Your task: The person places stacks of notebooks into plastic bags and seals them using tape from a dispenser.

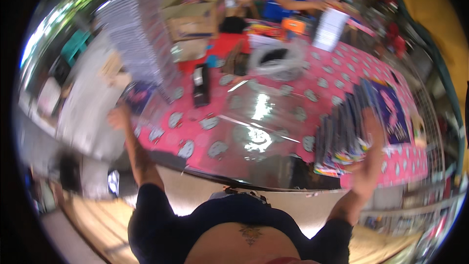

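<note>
Head view, left hand: my left hand [118,116] is up at the near-left edge of the surface [273,132], beside a tall leaning stack of grey sheets [139,39]. Blur hides the fingers; I cannot tell if the grip is open or closed.
Head view, right hand: my right hand [372,154] rests against a fanned row of dark booklets [344,127] at the near-right edge. Palm looks spread, but whether the grip holds anything I cannot tell.
Relation: the booklets lie just left of my right hand, touching it; their row runs near to far. Right hand is the nearer one; left is well apart.
Around: black oblong object [201,85] far left; clear plastic bag [276,61] beyond.
</note>
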Demonstrator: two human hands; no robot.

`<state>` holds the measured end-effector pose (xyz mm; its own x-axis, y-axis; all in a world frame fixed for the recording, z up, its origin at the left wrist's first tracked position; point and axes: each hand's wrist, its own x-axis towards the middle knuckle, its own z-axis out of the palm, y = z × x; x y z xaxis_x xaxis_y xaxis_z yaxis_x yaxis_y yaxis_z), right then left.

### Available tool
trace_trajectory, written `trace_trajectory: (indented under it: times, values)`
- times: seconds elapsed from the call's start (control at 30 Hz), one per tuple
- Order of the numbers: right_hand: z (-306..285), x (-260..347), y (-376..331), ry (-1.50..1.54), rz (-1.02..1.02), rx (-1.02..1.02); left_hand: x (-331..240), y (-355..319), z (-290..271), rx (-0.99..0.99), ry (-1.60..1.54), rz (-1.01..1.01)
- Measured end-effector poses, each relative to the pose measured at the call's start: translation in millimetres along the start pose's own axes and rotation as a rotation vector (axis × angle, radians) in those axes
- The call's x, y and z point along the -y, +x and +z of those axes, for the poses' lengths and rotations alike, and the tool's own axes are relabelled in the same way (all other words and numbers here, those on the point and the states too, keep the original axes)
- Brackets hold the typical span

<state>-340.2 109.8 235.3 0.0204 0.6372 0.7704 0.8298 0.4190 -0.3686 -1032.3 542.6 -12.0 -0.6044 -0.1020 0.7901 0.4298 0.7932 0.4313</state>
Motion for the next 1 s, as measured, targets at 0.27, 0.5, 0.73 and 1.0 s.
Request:
trace_trajectory:
  times: [0.27,0.5,0.73,1.0]
  values:
    - [-206,-172,6,-0.034,1.118,0.177,-169,-149,-604,0.778,-2.254,1.454]
    - [-185,-197,28,0.283,1.26,0.399,-211,-230,-720,0.712,-2.264,2.026]
    - [-174,-165,53,0.35,1.216,0.336,-212,-240,-705,0.781,-2.308,1.851]
    - [-170,-139,52,0.728,0.909,0.077,-190,-198,-701,0.401,-2.397,1.48]
